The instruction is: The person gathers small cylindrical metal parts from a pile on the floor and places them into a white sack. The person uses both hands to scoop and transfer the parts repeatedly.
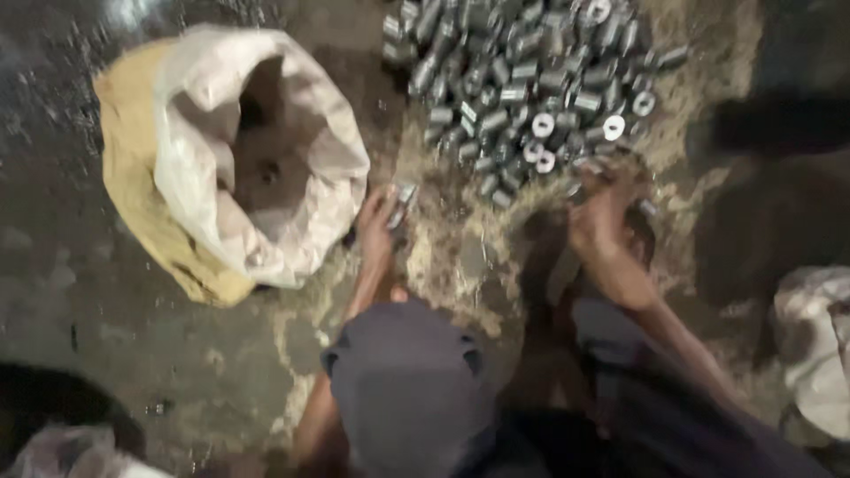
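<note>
A heap of short metal cylinders lies on the floor at the top middle. My left hand holds a few of these metal cylinders beside the rim of an open white and tan sack. My right hand rests at the near edge of the heap, fingers curled around some pieces; the blur hides how many. My bent knee in dark cloth fills the lower middle.
The sack's mouth gapes with a few pieces at its bottom. Sawdust-like grit spreads under the heap. Another pale bag sits at the right edge, and one more bag at the lower left. The floor is dark and wet-looking.
</note>
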